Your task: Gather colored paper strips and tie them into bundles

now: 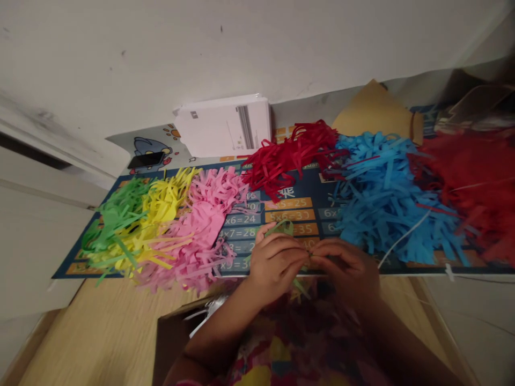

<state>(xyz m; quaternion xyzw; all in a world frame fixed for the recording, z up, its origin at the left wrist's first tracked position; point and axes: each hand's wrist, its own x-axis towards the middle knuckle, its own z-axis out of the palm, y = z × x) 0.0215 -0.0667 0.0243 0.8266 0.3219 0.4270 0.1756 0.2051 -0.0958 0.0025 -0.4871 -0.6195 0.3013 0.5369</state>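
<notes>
Close to the table's front edge, my left hand (276,265) is closed round a light green fringed paper strip (286,227). Part of the strip stands up behind the fingers and thin ends hang below. My right hand (350,271) meets it fingertip to fingertip, pinching a small green twisted bit between thumb and forefinger. Blue fringed paper (396,198) lies just beyond my right hand, with a thin white string (404,238) across it. Left of my left hand is a pink fringed paper bundle (205,222).
Yellow (167,201) and green fringed bundles (120,209) lie at the left, red ones (292,155) at the back and a red heap (483,187) at the right. A white packet (225,126), a phone (148,160) and tan card (372,115) are along the wall. An open box (171,343) stands below.
</notes>
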